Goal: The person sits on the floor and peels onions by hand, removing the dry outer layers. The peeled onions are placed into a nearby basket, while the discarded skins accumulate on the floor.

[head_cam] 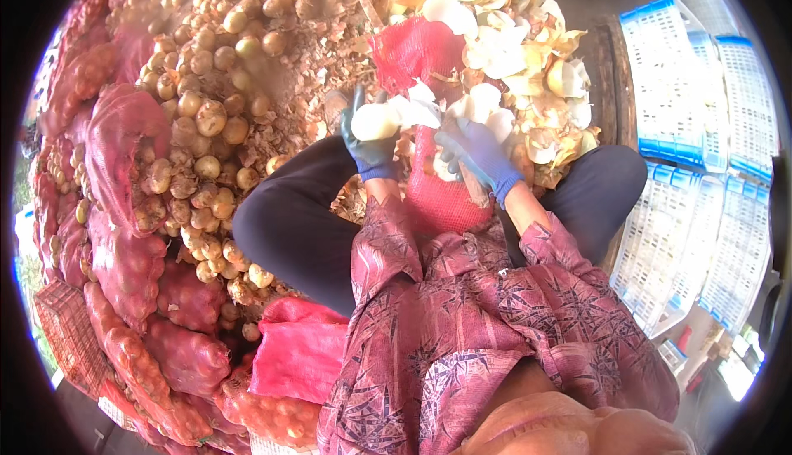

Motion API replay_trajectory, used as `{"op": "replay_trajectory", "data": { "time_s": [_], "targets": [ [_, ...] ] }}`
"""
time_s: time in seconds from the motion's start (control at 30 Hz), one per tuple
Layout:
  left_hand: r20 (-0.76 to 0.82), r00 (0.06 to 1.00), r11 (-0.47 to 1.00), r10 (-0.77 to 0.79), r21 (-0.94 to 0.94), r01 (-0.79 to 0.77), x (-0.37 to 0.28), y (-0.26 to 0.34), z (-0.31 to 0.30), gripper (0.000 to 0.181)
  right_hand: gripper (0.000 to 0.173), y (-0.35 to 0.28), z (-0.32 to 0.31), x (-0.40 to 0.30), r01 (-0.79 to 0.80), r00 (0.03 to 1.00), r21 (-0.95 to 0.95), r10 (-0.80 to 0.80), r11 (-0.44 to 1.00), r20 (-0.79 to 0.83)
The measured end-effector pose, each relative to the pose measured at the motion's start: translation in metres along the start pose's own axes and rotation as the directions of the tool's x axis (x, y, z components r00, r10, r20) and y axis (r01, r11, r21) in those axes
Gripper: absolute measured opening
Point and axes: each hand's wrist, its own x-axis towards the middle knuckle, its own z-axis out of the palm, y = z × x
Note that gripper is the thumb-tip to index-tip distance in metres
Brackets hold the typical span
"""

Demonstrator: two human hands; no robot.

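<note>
My left hand (370,153), in a blue-grey work glove, is closed around a pale peeled onion (375,122). Bright white pieces (416,108) lie between the two hands, too overexposed to tell apart. My right hand (479,150), in a similar glove, grips a brown wooden-looking handle (475,190); glare hides the tool's other end. Beneath the hands a red mesh sack (448,204) stretches across my lap, with pale onion partly visible beside the right fingers. Another stretch of red mesh (408,53) lies farther ahead.
Loose unpeeled onions (210,118) form a heap at the left, beside scattered dry skins (309,68). Filled red mesh sacks (127,269) are stacked along the left rim. Onion peels (560,77) pile up ahead right. White-and-blue plastic crates (671,84) stand beyond a wooden beam (624,84).
</note>
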Motion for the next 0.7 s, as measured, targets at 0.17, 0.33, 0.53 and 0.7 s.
{"op": "replay_trajectory", "data": {
  "time_s": [0.17,0.33,0.53,0.7],
  "targets": [
    [0.039,0.998,0.994,0.054,-0.097,-0.050,-0.013,0.038,0.076,0.064,0.028,0.008,-0.001,-0.002,0.080,0.996,0.064,-0.078,0.995,-0.036],
    [0.196,0.980,0.997,-0.032,0.070,0.019,-0.037,0.022,0.150,0.064,0.026,0.055,-0.022,0.009,0.284,0.957,0.377,-0.284,0.882,-0.055],
    [0.230,0.952,0.955,-0.203,0.259,0.141,-0.055,-0.066,0.200,0.064,0.020,0.009,-0.053,-0.069,0.269,0.960,0.812,-0.215,0.518,-0.181],
    [0.150,0.758,0.758,-0.635,0.312,0.573,-0.051,-0.162,0.237,0.068,0.016,0.040,-0.067,-0.056,0.382,0.924,0.881,-0.080,0.279,-0.375]
  ]
}}
